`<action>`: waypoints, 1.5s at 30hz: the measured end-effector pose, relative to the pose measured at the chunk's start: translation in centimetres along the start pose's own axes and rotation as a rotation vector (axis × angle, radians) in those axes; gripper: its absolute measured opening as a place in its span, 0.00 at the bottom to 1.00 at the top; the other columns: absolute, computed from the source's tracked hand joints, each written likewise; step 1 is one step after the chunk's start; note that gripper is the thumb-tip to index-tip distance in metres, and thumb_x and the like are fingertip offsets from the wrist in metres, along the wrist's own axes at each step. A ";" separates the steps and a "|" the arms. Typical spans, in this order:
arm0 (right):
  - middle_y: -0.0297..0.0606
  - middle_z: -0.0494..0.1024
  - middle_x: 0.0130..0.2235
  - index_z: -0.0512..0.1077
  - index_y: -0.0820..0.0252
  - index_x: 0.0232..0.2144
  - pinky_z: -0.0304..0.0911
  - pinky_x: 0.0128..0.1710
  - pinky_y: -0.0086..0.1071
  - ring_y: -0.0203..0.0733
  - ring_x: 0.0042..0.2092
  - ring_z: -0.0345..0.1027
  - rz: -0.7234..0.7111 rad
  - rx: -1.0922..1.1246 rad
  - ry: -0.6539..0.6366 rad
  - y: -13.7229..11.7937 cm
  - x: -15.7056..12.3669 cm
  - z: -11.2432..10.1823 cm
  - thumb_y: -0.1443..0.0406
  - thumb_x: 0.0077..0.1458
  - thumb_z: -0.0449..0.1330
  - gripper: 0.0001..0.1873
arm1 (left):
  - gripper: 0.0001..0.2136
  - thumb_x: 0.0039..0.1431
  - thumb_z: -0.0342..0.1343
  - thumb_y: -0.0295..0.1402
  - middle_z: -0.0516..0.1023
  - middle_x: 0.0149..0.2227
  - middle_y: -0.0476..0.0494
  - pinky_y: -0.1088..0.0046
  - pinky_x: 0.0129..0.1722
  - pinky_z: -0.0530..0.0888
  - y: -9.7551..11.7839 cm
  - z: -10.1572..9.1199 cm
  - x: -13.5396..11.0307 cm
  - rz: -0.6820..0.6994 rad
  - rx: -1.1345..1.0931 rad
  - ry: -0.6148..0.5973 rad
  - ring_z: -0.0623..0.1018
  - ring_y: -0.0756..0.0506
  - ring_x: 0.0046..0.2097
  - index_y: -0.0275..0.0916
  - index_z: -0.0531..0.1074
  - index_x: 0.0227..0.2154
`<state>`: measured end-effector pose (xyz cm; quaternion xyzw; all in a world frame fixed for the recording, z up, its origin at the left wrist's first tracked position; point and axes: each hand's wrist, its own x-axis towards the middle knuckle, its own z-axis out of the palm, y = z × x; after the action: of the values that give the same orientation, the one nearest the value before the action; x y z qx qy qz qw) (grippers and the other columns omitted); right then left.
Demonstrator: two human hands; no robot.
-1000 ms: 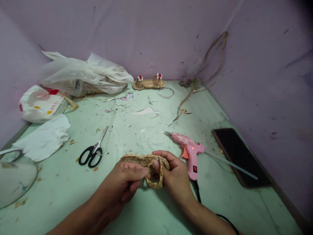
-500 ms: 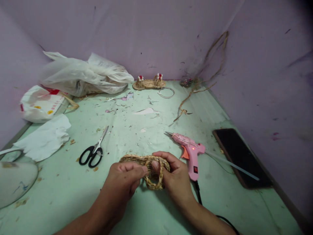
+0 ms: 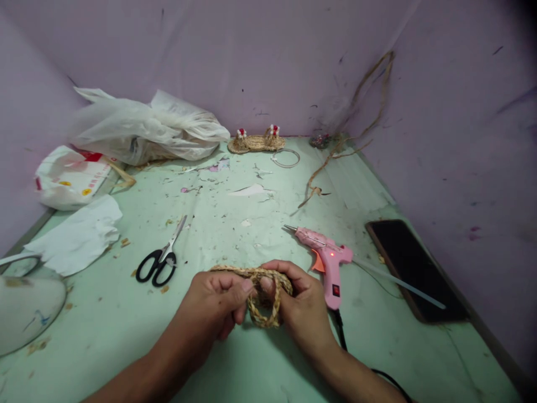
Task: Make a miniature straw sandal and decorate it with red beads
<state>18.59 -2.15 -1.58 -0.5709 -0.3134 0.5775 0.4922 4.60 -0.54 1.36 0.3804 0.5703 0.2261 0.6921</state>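
Your left grip (image 3: 213,305) and right grip (image 3: 300,305) meet over the desk (image 3: 126,324), near the middle of its near edge. Both are clamped on the braid (image 3: 263,323). The left thumb and forefinger pinch it where its strands cross, and the right thumb presses the same spot from the other side, with the right fingers curled round the far side. One loop of the braid hangs below the thumbs, and a flatter stretch runs left behind the left knuckles. Whether the braid touches the desk cannot be told.

The glue gun (image 3: 325,260) lies just beside your right grip, nozzle toward the far left, its lamp lit, with a glue stick (image 3: 398,285) out of its back. The phone (image 3: 413,268) lies face up along the right edge, under that stick. The scissors (image 3: 158,260) lie shut to the left of your left grip, well apart from it. The bags (image 3: 142,131) fill the far-left corner. A woven piece (image 3: 255,143) and a ring (image 3: 286,158) sit at the far edge.
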 end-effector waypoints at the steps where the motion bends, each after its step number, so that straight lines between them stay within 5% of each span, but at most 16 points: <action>1: 0.32 0.74 0.22 0.74 0.62 0.27 0.61 0.24 0.26 0.32 0.23 0.62 -0.006 -0.004 0.001 0.0 0.0 0.0 0.63 0.38 0.65 0.10 | 0.15 0.45 0.56 0.41 0.61 0.10 0.56 0.79 0.14 0.47 0.1 -0.1 0.0 -0.007 -0.007 -0.011 0.53 0.58 0.12 0.36 0.65 0.12; 5: 0.33 0.75 0.23 0.75 0.62 0.27 0.62 0.24 0.26 0.33 0.24 0.64 -0.023 -0.022 -0.004 0.1 0.0 -0.1 0.63 0.39 0.64 0.10 | 0.12 0.42 0.57 0.39 0.65 0.12 0.54 0.80 0.13 0.49 0.6 -0.1 0.1 -0.017 0.016 0.005 0.56 0.58 0.11 0.35 0.68 0.14; 13: 0.33 0.75 0.23 0.74 0.61 0.25 0.62 0.23 0.25 0.33 0.24 0.64 -0.053 -0.014 -0.006 0.1 -0.1 0.0 0.64 0.39 0.65 0.08 | 0.16 0.45 0.52 0.35 0.58 0.08 0.56 0.80 0.13 0.52 0.2 0.7 0.2 0.053 0.202 0.222 0.56 0.56 0.12 0.37 0.61 0.07; 22: 0.31 0.73 0.22 0.74 0.62 0.25 0.60 0.23 0.25 0.32 0.24 0.63 -0.046 -0.016 -0.010 0.0 -0.1 -0.1 0.65 0.38 0.64 0.08 | 0.15 0.48 0.50 0.36 0.59 0.12 0.55 0.79 0.16 0.55 0.8 0.5 0.3 0.197 0.400 0.027 0.57 0.55 0.16 0.37 0.61 0.10; 26: 0.32 0.74 0.22 0.74 0.62 0.26 0.61 0.24 0.25 0.32 0.24 0.64 0.016 0.062 -0.029 0.0 0.0 -0.1 0.64 0.37 0.66 0.10 | 0.17 0.52 0.48 0.37 0.61 0.13 0.54 0.79 0.21 0.60 1.3 0.0 0.1 0.327 0.613 0.064 0.62 0.53 0.19 0.37 0.65 0.12; 29: 0.32 0.74 0.23 0.73 0.62 0.27 0.62 0.23 0.25 0.31 0.23 0.64 0.062 0.107 -0.043 0.1 0.2 -0.2 0.63 0.36 0.67 0.12 | 0.14 0.53 0.49 0.38 0.71 0.17 0.52 0.77 0.22 0.63 1.3 -1.0 -0.2 0.426 0.737 0.215 0.69 0.51 0.21 0.38 0.72 0.19; 33: 0.34 0.75 0.24 0.73 0.61 0.28 0.63 0.21 0.28 0.34 0.23 0.64 0.094 0.134 -0.060 0.4 0.5 -0.4 0.60 0.36 0.67 0.15 | 0.10 0.53 0.51 0.39 0.78 0.30 0.46 0.72 0.32 0.69 1.2 -4.1 -0.3 0.701 0.978 0.647 0.76 0.45 0.31 0.41 0.75 0.29; 35: 0.34 0.74 0.24 0.73 0.61 0.29 0.63 0.21 0.29 0.34 0.23 0.64 0.099 0.132 -0.058 0.5 0.5 -0.4 0.60 0.37 0.67 0.15 | 0.13 0.55 0.48 0.39 0.76 0.39 0.39 0.67 0.31 0.68 1.4 -6.1 -0.4 0.526 1.255 0.787 0.76 0.39 0.39 0.40 0.73 0.36; 38: 0.33 0.74 0.23 0.73 0.61 0.28 0.62 0.21 0.28 0.34 0.23 0.63 0.102 0.112 -0.046 0.5 0.5 -0.3 0.61 0.36 0.68 0.14 | 0.17 0.59 0.39 0.39 0.72 0.42 0.31 0.64 0.27 0.66 1.7 -8.6 -0.7 0.124 1.521 0.661 0.75 0.33 0.38 0.38 0.70 0.41; 45: 0.34 0.74 0.24 0.73 0.61 0.30 0.63 0.22 0.29 0.35 0.23 0.64 0.102 0.098 -0.047 0.9 0.5 -0.5 0.60 0.37 0.67 0.16 | 0.16 0.56 0.39 0.29 0.73 0.38 0.34 0.65 0.32 0.67 0.9 -11.5 -1.7 0.061 1.610 0.659 0.75 0.35 0.39 0.33 0.65 0.45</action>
<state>18.93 -2.10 -2.64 -0.5477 -0.2665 0.6298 0.4820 -6.74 1.81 2.44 0.6843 0.7177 -0.1291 0.0061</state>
